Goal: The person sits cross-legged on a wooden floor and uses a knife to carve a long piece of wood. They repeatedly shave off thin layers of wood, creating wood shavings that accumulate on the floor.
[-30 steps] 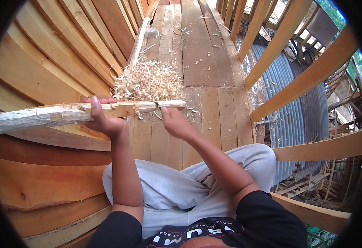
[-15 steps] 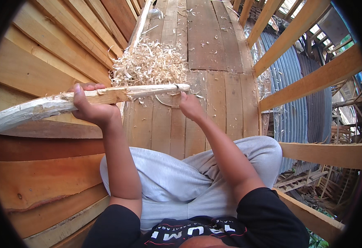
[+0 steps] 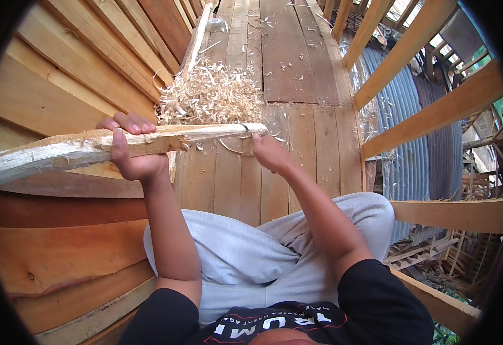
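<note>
A long, curved, pale wooden stave (image 3: pixel 62 155) lies crosswise in front of me, its left part running out of view. My left hand (image 3: pixel 133 150) is closed round its middle, thumb on the near side and fingers over the far side. Toward the right the wood narrows to a blunt tip with a dark band round it. At that tip is my right hand (image 3: pixel 271 152), fingers curled, the thumb and index finger against the underside of the wood. Its other fingers are tucked out of sight.
Beyond the stave, curly wood shavings (image 3: pixel 211 92) are heaped on the plank floor (image 3: pixel 297 75). Upright boards (image 3: pixel 67 75) line the left side. On the right stands a slatted wooden railing (image 3: pixel 435 115), with corrugated metal sheets (image 3: pixel 403 126) below it. My crossed legs (image 3: pixel 222 241) are close beneath my arms.
The stave has dropped slightly nearer to me at its right end and turned a little in my left hand. My right hand has moved up against the tip.
</note>
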`<action>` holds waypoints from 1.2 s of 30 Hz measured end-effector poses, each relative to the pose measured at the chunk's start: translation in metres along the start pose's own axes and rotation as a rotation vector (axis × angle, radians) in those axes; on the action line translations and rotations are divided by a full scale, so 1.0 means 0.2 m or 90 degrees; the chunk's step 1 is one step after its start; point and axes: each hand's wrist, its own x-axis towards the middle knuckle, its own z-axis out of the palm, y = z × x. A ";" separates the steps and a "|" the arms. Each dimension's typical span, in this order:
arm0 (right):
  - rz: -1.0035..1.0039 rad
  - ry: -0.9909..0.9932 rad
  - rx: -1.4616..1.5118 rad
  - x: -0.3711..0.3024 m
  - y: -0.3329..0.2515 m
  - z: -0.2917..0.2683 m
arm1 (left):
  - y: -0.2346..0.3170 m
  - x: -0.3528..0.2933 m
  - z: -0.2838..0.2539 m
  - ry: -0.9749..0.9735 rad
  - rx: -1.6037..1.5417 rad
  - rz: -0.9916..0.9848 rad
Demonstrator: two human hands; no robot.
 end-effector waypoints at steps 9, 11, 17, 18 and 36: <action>-0.252 0.019 0.026 -0.04 -0.04 0.10 | -0.02 -0.01 0.02 0.182 0.096 -0.005; -0.228 0.026 0.005 -0.07 -0.08 0.09 | 0.00 -0.01 0.03 0.186 0.127 0.020; -0.152 0.042 -0.066 -0.10 -0.14 -0.04 | -0.04 -0.03 0.11 0.189 0.306 0.110; -0.136 0.065 -0.121 -0.12 -0.17 -0.09 | -0.04 -0.03 0.11 0.168 0.326 0.121; 0.031 -0.133 -0.461 0.07 0.40 -0.43 | 0.44 -0.01 0.20 0.159 0.267 0.285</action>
